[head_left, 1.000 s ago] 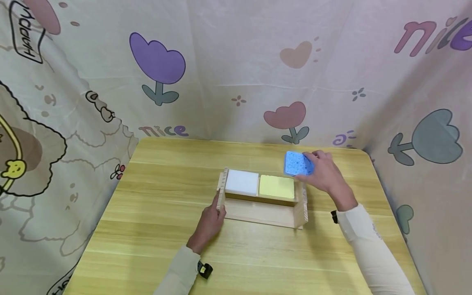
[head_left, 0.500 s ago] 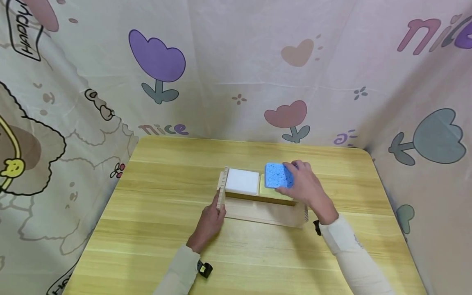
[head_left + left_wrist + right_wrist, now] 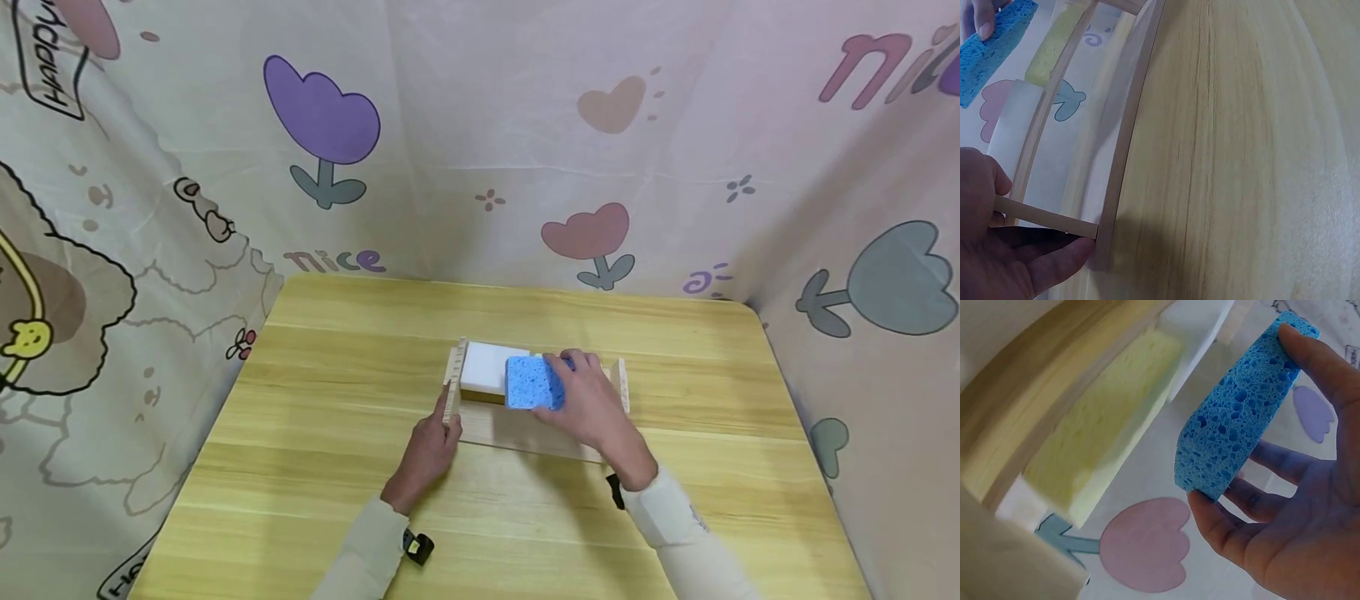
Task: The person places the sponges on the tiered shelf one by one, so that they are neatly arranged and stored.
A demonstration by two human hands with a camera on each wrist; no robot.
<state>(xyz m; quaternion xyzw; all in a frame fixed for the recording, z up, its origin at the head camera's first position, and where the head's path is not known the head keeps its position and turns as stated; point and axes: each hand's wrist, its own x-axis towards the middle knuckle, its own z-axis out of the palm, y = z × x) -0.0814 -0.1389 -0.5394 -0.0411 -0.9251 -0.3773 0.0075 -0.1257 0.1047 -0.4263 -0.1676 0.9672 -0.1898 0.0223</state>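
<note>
In the head view my right hand [image 3: 592, 408] pinches a blue sponge [image 3: 523, 383] over a small wooden rack [image 3: 510, 427]. The right wrist view shows thumb and fingers at the sponge's edges, its porous side visible. On the rack's raised back shelf lie a white block [image 3: 482, 365] and, beside it, a yellow sponge [image 3: 1107, 415]. In the head view the blue sponge and right hand cover most of the yellow sponge. My left hand [image 3: 427, 454] grips the rack's left end panel [image 3: 1047, 217], with thumb and fingers on either side of it.
The rack stands on a wood-grain table [image 3: 300, 492]. A printed cloth [image 3: 450, 108] with flowers hangs behind the table and along both sides. The rack's right end panel [image 3: 621, 385] rises beside my right hand. Each wrist wears a small black device [image 3: 417, 548].
My right hand has carried the blue sponge leftward and toward me, from beyond the rack's right end to over its middle. My left hand stays on the left end panel.
</note>
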